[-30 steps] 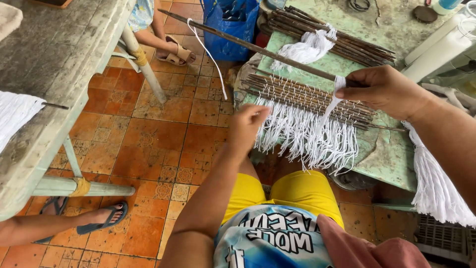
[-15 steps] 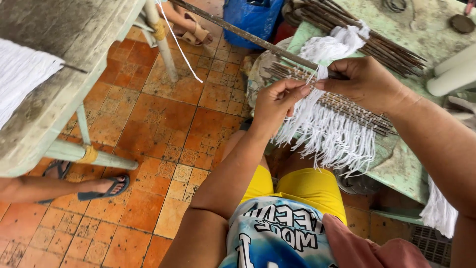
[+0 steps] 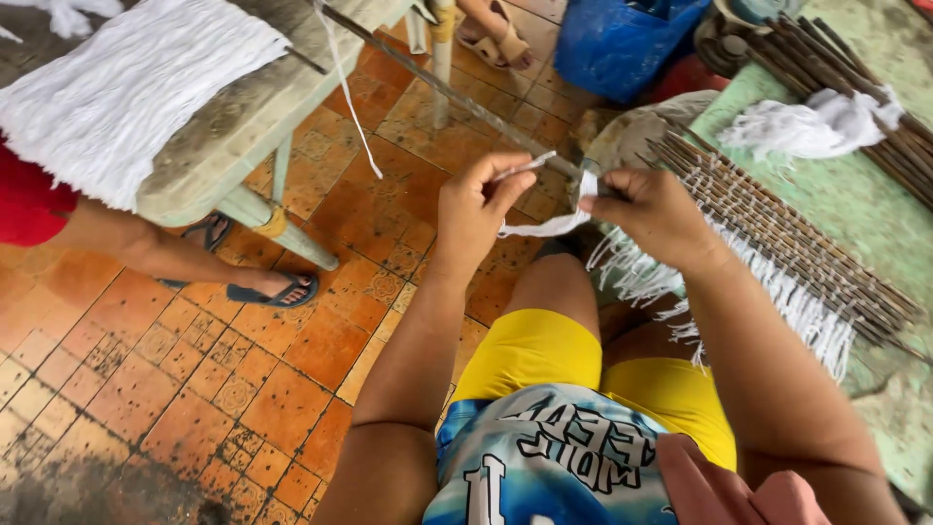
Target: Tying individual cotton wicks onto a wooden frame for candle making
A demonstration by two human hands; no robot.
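A white strip (image 3: 544, 226) is pinched between the left hand (image 3: 478, 209) and right hand (image 3: 653, 216), at nine o'clock of the sticks (image 3: 777, 243). It should be kept taut and wound snugly.

honestly no labels, signs or screens anywhere here, closest thing to a package is the blue bag (image 3: 630, 44) sitting on the floor at the top, crumpled and open.
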